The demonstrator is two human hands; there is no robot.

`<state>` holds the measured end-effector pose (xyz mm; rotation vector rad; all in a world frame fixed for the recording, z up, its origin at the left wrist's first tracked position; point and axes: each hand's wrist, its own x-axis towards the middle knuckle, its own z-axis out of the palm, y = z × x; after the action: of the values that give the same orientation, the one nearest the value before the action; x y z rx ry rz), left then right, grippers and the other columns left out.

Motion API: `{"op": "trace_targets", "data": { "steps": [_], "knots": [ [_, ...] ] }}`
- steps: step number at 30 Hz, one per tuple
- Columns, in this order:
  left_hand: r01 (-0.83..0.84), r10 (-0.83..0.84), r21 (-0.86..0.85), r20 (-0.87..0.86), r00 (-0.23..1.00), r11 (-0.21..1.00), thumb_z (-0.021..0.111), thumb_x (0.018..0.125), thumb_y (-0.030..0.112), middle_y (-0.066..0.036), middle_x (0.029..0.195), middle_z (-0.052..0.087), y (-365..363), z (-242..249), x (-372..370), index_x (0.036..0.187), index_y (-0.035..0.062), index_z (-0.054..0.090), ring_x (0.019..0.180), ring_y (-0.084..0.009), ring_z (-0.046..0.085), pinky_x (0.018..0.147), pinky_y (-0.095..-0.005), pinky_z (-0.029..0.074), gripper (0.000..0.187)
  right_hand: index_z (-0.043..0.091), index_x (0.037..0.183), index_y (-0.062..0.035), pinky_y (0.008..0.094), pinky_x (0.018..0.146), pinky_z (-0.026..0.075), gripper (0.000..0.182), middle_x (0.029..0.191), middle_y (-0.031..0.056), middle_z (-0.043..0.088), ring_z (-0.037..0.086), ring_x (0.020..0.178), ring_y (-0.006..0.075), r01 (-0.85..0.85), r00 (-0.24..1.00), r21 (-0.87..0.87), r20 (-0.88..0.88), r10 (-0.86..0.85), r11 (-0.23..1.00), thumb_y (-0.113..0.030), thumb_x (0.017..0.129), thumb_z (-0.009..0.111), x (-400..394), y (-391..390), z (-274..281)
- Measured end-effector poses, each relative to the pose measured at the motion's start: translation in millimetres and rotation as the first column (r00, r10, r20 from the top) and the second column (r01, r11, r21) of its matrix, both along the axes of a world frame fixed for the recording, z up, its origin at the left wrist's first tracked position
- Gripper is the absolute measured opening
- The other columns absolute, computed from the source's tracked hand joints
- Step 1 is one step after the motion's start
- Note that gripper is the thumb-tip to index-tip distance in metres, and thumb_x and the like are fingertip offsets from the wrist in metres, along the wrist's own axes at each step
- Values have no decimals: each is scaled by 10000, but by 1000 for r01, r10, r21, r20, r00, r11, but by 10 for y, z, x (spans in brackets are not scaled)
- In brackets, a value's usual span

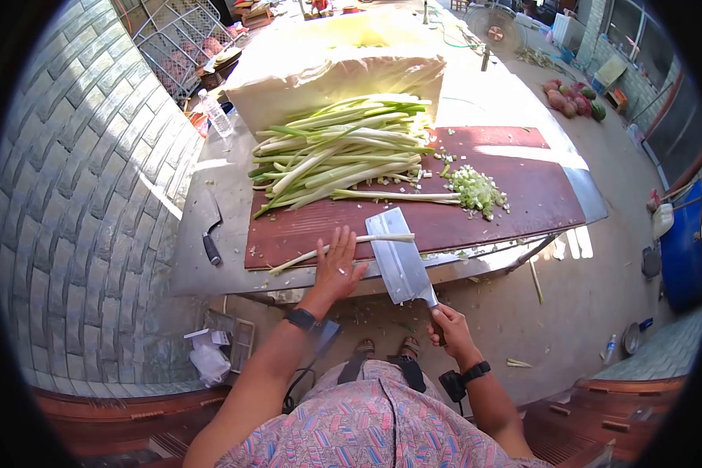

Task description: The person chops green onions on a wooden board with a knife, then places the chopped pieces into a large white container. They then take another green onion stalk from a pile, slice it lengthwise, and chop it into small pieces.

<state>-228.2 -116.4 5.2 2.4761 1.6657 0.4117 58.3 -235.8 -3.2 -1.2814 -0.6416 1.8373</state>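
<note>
My left hand [339, 264] lies palm down, fingers stretched out over a single green onion stalk [295, 260] near the front edge of the cutting board [522, 222]. My right hand [454, 331] is closed around the handle of a cleaver [402, 261]. The cleaver's broad blade reaches over the board edge, and the stalk's white end shows across its upper part. Behind them lies a large pile of green onions [343, 152]. To its right sits a heap of chopped green onion [476, 191], with loose bits scattered around.
A knife [212, 234] lies on the metal table [191, 269] left of the board. A water bottle [215, 115] stands at the back left, by a large cloth-covered box [261, 93]. A brick wall [78, 195] closes the left side. A blue barrel [685, 246] stands right.
</note>
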Motion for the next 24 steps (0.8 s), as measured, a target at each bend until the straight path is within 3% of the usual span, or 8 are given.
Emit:
{"op": "trace_targets", "data": {
  "steps": [2,8,10,16,17,19,24],
  "knots": [
    [-79,77,-28,-53,996,996,545,915,383,-148,1571,219,-41,-29,-81,1489,32,262,1466,-303,166,1144,-582,87,731,575,1032,-95,235,416,392,158,647,30,564,488,467,89,-4,1000,-20,0,4,1000,-240,975,552,36,-37,4],
    [33,-33,-10,-16,999,999,548,910,381,-137,1564,248,34,-10,-174,1484,39,288,1467,-299,169,1145,-583,75,717,607,1118,-65,200,419,385,225,651,10,575,490,467,61,-33,999,-6,32,33,999,-225,964,572,-41,-66,18],
    [64,-64,10,-36,997,998,559,911,387,-138,1544,293,50,-19,-198,1456,34,344,1449,-301,222,1137,-591,113,684,576,1001,-85,231,424,400,163,647,27,564,494,471,86,-88,995,3,53,88,996,-245,977,551,-185,10,80],
    [100,-99,-5,83,992,995,559,910,391,-136,1552,278,40,-27,-269,1460,33,334,1454,-297,209,1144,-584,93,694,562,1021,-92,232,422,394,167,645,25,558,478,462,86,-68,997,-26,-29,68,997,-254,980,546,-390,62,-28],
    [95,-94,-4,85,992,995,559,910,391,-136,1552,278,8,-20,-301,1460,33,334,1454,-297,209,1144,-584,93,694,562,1021,-92,232,422,394,167,645,25,558,478,462,86,-73,997,-26,-27,72,997,-254,980,546,-382,56,-28],
    [-80,81,90,-8,997,993,559,909,399,-129,1560,262,-81,-16,-421,1467,32,320,1463,-288,184,1145,-586,84,710,551,1012,-98,234,422,392,165,647,30,556,472,460,88,-55,998,-38,-36,53,998,-260,980,546,-372,45,-17],
    [-56,58,30,-72,996,998,556,908,417,-128,1563,253,-182,-26,-607,1473,31,309,1467,-277,172,1145,-592,76,727,572,1047,-86,230,423,398,182,653,31,566,482,468,82,-75,997,-20,-5,75,997,-252,973,559,-416,11,-8]
  ]
}}
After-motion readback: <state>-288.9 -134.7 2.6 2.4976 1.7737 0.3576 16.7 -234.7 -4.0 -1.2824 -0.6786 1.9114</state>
